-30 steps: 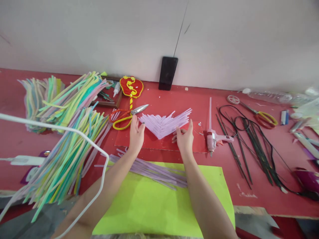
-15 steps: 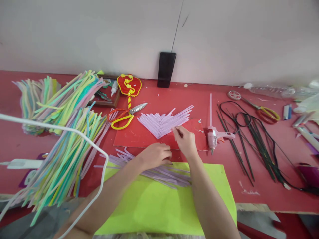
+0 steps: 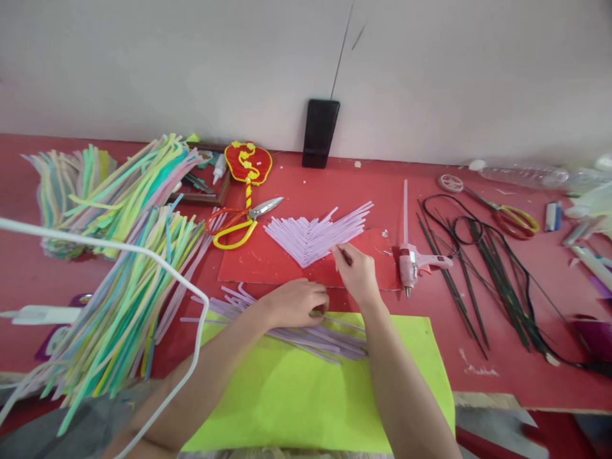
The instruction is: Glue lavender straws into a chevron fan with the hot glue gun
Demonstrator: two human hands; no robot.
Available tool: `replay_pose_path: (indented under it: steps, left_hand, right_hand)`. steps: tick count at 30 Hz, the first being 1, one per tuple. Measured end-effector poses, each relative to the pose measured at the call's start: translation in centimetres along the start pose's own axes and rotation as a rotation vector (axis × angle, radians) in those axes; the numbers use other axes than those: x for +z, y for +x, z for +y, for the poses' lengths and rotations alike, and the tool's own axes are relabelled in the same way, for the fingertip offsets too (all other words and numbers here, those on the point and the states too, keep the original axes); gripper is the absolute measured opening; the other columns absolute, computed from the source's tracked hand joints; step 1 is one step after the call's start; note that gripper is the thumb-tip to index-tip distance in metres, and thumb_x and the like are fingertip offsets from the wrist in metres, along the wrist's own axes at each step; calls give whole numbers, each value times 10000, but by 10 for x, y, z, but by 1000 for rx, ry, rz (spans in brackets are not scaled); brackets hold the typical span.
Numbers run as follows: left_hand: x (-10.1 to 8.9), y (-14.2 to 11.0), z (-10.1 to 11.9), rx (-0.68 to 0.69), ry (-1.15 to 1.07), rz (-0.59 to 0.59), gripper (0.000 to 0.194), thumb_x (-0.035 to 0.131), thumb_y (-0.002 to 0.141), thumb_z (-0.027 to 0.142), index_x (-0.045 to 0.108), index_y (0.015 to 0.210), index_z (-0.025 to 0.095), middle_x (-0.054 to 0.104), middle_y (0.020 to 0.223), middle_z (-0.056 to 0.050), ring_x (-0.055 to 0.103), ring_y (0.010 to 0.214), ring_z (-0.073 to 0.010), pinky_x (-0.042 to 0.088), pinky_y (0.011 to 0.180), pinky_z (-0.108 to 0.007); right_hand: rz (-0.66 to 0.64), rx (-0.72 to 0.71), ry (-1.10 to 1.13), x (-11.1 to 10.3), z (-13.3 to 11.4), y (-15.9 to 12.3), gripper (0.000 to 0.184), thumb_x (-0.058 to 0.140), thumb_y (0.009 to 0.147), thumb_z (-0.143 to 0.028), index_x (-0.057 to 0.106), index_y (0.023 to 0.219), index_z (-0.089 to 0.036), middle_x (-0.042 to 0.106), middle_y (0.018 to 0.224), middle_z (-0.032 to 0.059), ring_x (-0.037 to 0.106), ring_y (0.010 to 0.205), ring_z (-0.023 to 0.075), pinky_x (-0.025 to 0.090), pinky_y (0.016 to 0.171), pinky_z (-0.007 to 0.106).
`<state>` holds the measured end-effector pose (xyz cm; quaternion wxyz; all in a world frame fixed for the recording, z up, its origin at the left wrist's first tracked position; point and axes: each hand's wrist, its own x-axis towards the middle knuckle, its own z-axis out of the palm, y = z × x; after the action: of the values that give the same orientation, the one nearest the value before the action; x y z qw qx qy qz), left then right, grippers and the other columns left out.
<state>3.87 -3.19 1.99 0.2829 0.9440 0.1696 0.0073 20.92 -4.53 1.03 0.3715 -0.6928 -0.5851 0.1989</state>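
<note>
Chevron of lilac pipe cleaners [image 3: 308, 241] lies on red board [image 3: 253, 264], the right hand [image 3: 357, 273] curled at its edge. The left hand [image 3: 297, 303] bends over loose lilac stems [image 3: 329, 341]; whether either grips, I cannot tell.

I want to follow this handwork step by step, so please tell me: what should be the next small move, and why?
Probably the left hand should lift one loose lilac strip from the pile under it. The right hand is at the edge of the chevron piece, whose right side looks ragged and unfinished.
</note>
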Motion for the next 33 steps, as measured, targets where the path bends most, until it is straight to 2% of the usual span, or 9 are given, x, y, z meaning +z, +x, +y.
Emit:
replay_pose_path:
  steps: [7,11,14,18,22,27,33]
  left_hand:
    - [1,-1,5,15,69,1,28,606,815,189,621,810,165,652,858,-43,630,830,-189,457,759,-283]
    - [-2,-2,7,-123,-25,35,49,570,835,165,613,857,165,677,888,-46,655,801,-189,457,684,-260]
    - [-5,-3,5,-264,-152,60,93,539,877,196,599,945,173,703,858,-37,677,795,-192,449,645,-246]
    - [-8,-1,1,-361,-252,128,125,507,910,213,585,1004,190,716,907,-34,686,834,-186,447,648,-232]
    - [-9,-1,-2,-394,-192,219,134,517,911,250,600,1004,203,718,898,-30,686,828,-192,449,653,-236]
    - [-2,-3,-6,-368,55,300,163,502,925,300,629,973,210,723,876,-24,688,779,-183,442,614,-229]
    - [4,-5,-11,-240,260,471,228,461,947,334,662,964,226,711,792,-5,663,694,-141,434,594,-221]
  right_hand:
    - [-12,-7,1,1,1,0,333,431,896,-427,593,726,-191,493,529,-38,433,494,96,333,554,210]
    - [-33,6,36,0,-3,0,323,434,898,-426,596,732,-200,541,529,-32,488,487,105,361,561,212]
    - [-131,21,66,-2,-8,-4,287,435,904,-412,602,777,-215,609,549,-26,544,484,116,384,570,215]
    - [-233,-18,-142,-1,-15,-9,236,456,901,-378,637,849,-237,620,551,-21,556,487,141,346,536,229]
    - [-318,-40,-353,0,-17,-9,237,449,915,-353,668,908,-262,658,617,-5,578,533,159,300,519,240]
    - [-246,14,-511,-3,-12,-5,247,462,918,-383,679,992,-289,696,707,15,599,596,175,267,521,251]
    - [-81,73,-467,-13,-1,-1,264,480,906,-418,688,984,-274,671,640,13,585,564,170,295,525,247]
